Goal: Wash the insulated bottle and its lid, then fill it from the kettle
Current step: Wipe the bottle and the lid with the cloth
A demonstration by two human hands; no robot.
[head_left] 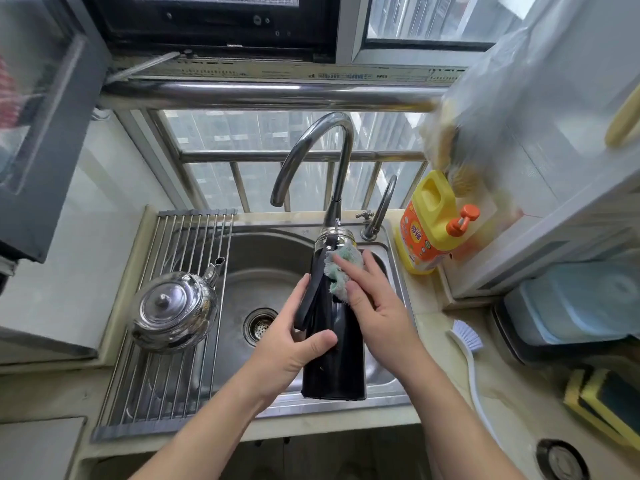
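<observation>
A tall black insulated bottle (341, 362) with a steel neck and a dark carry strap is held over the steel sink (263, 271), its open mouth pointing away towards the tap. My left hand (294, 344) grips its body, thumb across the front. My right hand (374, 306) presses a green-and-white cloth (341, 268) against the bottle's upper part. A shiny steel kettle (175, 311) stands on the roll-up rack to the left. No lid is in view.
A tall curved tap (311, 157) arches over the sink, with a smaller tap (381, 209) beside it. A yellow detergent bottle (429, 223) stands at the right. A white dish brush (467, 348) lies on the counter, with sponges (602, 403) near the right edge.
</observation>
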